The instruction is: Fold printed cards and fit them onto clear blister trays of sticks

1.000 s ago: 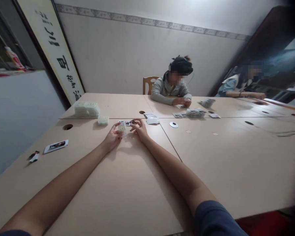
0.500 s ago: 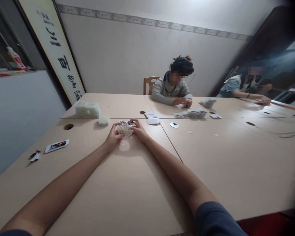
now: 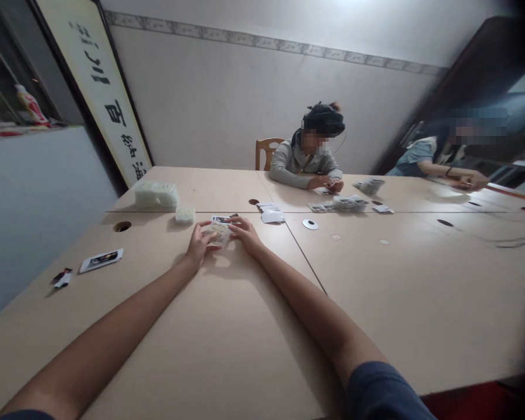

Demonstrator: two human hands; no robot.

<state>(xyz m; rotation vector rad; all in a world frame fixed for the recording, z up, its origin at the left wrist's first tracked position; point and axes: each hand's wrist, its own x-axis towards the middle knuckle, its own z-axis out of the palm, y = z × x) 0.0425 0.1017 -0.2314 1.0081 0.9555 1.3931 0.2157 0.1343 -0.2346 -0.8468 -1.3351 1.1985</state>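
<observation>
Case (image 3: pixel 220 234) over beige table (image 3: pixel 210 338), wall (image 3: pixel 201 93) beyond.

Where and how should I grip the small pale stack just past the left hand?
Probably by its left and right sides, thumb and fingers opposed, from the near side: the small pale stack looks squat and boxy, and the larger stack stands behind it to the left. The left hand, nearest to it, holds a pale pack.

Pale wall (image 3: pixel 210 99) with patterned border (image 3: pixel 254 41), tall framed calligraphy panel (image 3: pixel 100 87), wooden chair (image 3: pixel 269 153) beyond light tabletop (image 3: pixel 420 303).
</observation>
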